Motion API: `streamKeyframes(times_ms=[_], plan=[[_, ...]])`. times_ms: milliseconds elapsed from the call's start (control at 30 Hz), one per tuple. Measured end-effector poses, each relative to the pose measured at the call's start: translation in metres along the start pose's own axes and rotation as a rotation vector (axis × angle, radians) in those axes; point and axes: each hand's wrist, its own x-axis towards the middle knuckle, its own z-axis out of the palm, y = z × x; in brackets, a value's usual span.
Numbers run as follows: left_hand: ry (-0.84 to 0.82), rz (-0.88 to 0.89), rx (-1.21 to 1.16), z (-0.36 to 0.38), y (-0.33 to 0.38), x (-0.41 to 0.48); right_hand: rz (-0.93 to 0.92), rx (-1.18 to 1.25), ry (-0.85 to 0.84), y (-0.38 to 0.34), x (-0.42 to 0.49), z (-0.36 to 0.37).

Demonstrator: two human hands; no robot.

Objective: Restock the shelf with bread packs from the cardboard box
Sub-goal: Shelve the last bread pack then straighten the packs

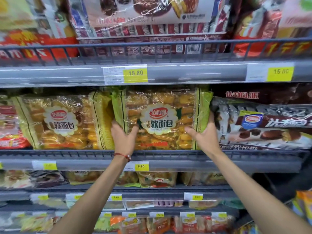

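A large clear bread pack [160, 119] with green side bands and a round logo stands upright on the middle shelf [168, 155]. My left hand [124, 137] grips its lower left edge, thumb over the front. On the lower right edge, my right hand [205, 134] holds the same pack. A second matching bread pack [62, 122] stands to its left, touching it. The cardboard box is out of view.
A dark chocolate-cake pack [263, 124] lies to the right, close against my right hand. The wire rail of the upper shelf [152, 53] holds red snack packs just above. Lower shelves carry smaller bread packs [157, 179] and price tags [141, 166].
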Motion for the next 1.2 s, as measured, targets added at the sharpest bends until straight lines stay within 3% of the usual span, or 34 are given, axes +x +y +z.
streamKeyframes(times_ms=[300,433,567,733,967,1067,1133,1200], plan=[[0.070,0.198,-0.033,-0.002,0.009,-0.009,0.060,0.010,0.105,-0.012,-0.008,0.004],[0.116,0.115,-0.204,-0.007,0.025,0.013,-0.039,0.014,0.245,-0.029,-0.002,0.005],[0.219,-0.044,-0.263,-0.008,0.038,0.042,0.088,0.237,0.303,-0.047,0.022,0.004],[0.343,0.076,-0.305,-0.008,0.041,0.044,0.172,0.438,0.386,-0.048,0.036,0.011],[0.353,0.157,-0.362,-0.014,0.034,0.052,0.204,0.591,0.465,-0.050,0.039,0.010],[0.340,0.146,-0.392,-0.013,0.032,0.055,0.221,0.800,0.457,-0.052,0.042,0.009],[0.349,0.159,-0.390,-0.013,0.033,0.053,0.200,0.729,0.448,-0.052,0.041,0.008],[0.362,0.178,-0.350,-0.014,0.038,0.047,0.143,0.444,0.431,-0.045,0.037,0.009]])
